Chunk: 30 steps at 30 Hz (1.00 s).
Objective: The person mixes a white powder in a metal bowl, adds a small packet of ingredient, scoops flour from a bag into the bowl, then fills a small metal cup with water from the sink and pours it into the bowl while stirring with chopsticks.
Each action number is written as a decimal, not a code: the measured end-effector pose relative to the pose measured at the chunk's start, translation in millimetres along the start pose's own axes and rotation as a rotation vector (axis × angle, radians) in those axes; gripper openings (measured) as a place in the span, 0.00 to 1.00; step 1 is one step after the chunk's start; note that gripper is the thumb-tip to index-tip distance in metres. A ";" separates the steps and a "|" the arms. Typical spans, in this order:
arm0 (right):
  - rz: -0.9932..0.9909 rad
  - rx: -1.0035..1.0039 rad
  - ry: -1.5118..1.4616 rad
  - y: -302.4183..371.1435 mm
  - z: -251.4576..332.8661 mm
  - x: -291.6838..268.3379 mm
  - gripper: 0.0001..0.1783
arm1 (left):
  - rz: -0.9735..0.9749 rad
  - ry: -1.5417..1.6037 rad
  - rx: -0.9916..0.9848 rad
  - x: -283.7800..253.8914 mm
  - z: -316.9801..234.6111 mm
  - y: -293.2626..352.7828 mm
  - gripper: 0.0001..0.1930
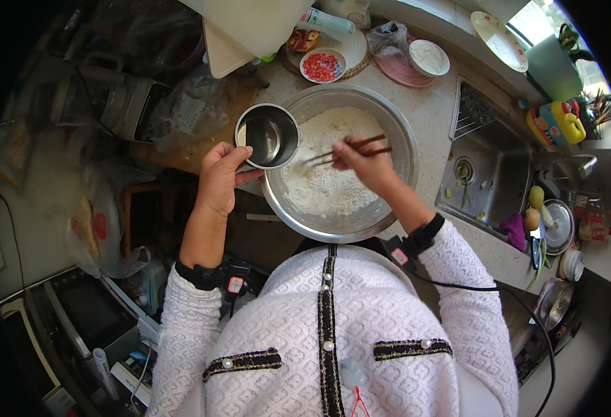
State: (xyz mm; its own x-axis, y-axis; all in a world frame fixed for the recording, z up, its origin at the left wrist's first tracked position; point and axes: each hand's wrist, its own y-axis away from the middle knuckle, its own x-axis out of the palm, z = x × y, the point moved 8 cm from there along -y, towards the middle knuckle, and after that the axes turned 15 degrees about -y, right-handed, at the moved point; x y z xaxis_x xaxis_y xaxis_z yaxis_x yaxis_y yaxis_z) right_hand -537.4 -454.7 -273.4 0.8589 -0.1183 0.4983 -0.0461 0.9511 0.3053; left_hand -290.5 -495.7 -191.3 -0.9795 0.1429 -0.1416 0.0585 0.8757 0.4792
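My left hand (223, 172) is closed on the rim of a metal cup (267, 132), thumb over the edge, held above the left side of a big steel bowl (404, 149). A little liquid seems to lie in the cup, though glare makes this uncertain. White flour (330, 191) covers the bottom of the bowl. In my right hand (362, 161) is a pair of dark chopsticks (375, 141), fingers wrapped round them. Their lower ends reach into the flour left of the hand, somewhat blurred.
Behind the bowl stand a small dish of red seeds (323, 66), a cut pomegranate (303, 39) and a bowl of white powder (428, 58). To the right is a steel sink (490, 184) with scraps. Clear plastic bags (193, 108) lie to the left.
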 end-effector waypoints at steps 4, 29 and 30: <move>-0.109 -0.172 -0.038 -19.2 32.2 -36.1 0.12 | -0.027 -0.031 0.024 -5.9 -1.0 0.2 0.05; -0.094 -0.167 0.262 52.2 70.3 -59.1 0.14 | 0.138 -0.103 -0.009 14.0 5.0 27.1 0.08; -0.144 -0.203 0.327 54.3 78.4 -64.9 0.13 | 0.149 -0.108 -0.010 16.9 5.2 28.0 0.09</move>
State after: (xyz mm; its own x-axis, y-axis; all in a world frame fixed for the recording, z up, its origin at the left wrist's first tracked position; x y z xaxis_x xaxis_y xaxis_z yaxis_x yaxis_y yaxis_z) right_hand -635.7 -417.7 -225.6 0.9676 -0.1887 0.1677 0.1602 0.9723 0.1700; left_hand -304.5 -466.4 -184.7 -0.9338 0.3197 -0.1607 0.1987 0.8369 0.5100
